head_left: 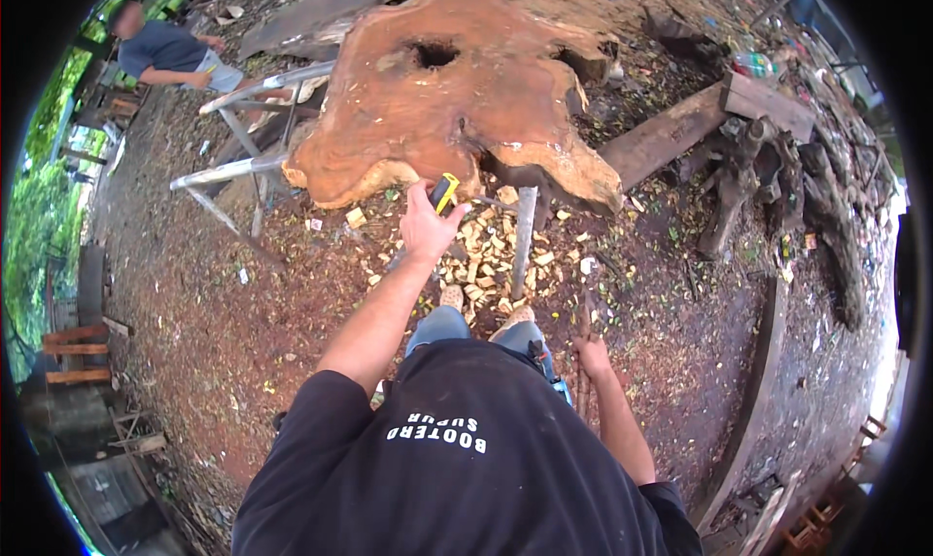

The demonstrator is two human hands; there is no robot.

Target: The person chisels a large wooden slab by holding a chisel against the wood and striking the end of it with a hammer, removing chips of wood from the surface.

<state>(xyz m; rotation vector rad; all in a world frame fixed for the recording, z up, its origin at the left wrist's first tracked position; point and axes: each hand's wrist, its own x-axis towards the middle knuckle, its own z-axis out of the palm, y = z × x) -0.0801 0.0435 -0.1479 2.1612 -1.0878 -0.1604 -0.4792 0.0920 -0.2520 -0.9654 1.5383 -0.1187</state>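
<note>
My left hand (429, 227) is closed around a yellow and black tape measure (444, 193), right at the near edge of a large reddish-brown wood slab (408, 99). No drawn-out tape can be made out. The slab has a wavy pale edge and dark holes through it. Down by my right leg, my right hand (592, 354) grips a thin brown wooden handle (584, 391), held roughly upright. What sits at the handle's ends is unclear. Pale wood chips (476, 264) lie thick on the ground between my feet and the slab.
A grey post (525, 240) stands under the slab's near edge. Grey metal stands (233, 172) are at its left. Thick boards (671, 133) and gnarled stumps (739, 182) lie to the right, with a long beam (763, 381) nearer. Another person (175, 55) is at the far left.
</note>
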